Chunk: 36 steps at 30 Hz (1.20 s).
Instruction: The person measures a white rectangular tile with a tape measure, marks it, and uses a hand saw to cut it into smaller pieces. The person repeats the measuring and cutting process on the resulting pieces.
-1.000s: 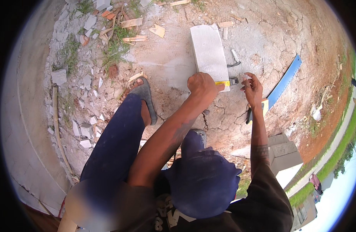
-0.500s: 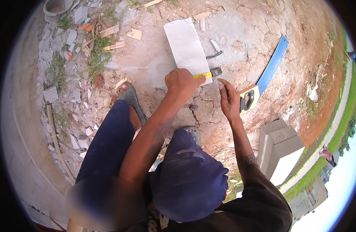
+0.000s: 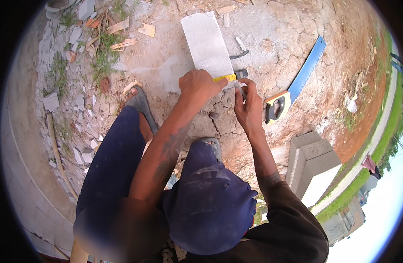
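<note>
On the ground in front of me lies a pale, flat rectangular block (image 3: 205,41). My left hand (image 3: 198,85) is closed at its near end, the thumb pressing the yellow blade of a tape measure (image 3: 241,73) across the block. The dark tape case rests by the block's right edge. My right hand (image 3: 249,107) is closed near that corner, pinching a short, thin grey stick-like piece (image 3: 240,89); its exact kind is too small to tell. To the right of this hand is a handsaw (image 3: 303,74) with a blue blade and a yellow and black handle.
A small tool with a dark curved head (image 3: 240,54) lies right of the block. Grey blocks (image 3: 313,164) stand at the lower right. Wood scraps (image 3: 122,44) and broken pieces litter the left, beside a long stick (image 3: 57,149). My sandalled foot (image 3: 140,105) is close by.
My right hand has moved left and up to the block's near right corner, its fingers closing on a thin grey piece. My left hand stays on the tape blade. The whole view has shifted slightly.
</note>
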Tool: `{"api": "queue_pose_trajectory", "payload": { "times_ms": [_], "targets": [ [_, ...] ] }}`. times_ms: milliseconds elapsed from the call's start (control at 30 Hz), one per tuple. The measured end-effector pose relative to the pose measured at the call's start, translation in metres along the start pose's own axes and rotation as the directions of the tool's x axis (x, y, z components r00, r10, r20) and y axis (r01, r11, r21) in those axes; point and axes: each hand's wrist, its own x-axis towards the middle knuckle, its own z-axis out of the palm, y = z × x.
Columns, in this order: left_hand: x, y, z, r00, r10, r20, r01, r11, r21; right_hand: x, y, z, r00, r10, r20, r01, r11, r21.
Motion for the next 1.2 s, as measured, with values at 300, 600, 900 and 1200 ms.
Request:
{"api": "queue_pose_trajectory", "payload": {
  "times_ms": [300, 600, 900, 1200],
  "targets": [
    [-0.003, -0.001, 0.003, 1.0, 0.021, -0.023, -0.022, 0.999, -0.027, 0.02, 0.003, -0.012, 0.988, 0.153, 0.0, -0.152, 0.982, 0.116],
    [-0.004, -0.002, 0.006, 0.998, 0.05, -0.047, -0.051, 0.998, -0.022, 0.062, 0.008, -0.017, 0.931, 0.188, 0.313, -0.216, 0.975, 0.058],
    [0.001, -0.002, 0.007, 0.998, 0.042, -0.045, -0.044, 0.999, -0.026, 0.081, 0.003, -0.021, 0.868, 0.174, 0.465, -0.238, 0.968, 0.082],
    [0.003, -0.003, 0.012, 0.996, 0.051, -0.075, -0.054, 0.998, -0.041, 0.087, 0.008, -0.021, 0.863, 0.14, 0.486, -0.193, 0.979, 0.061]
  ]
}}
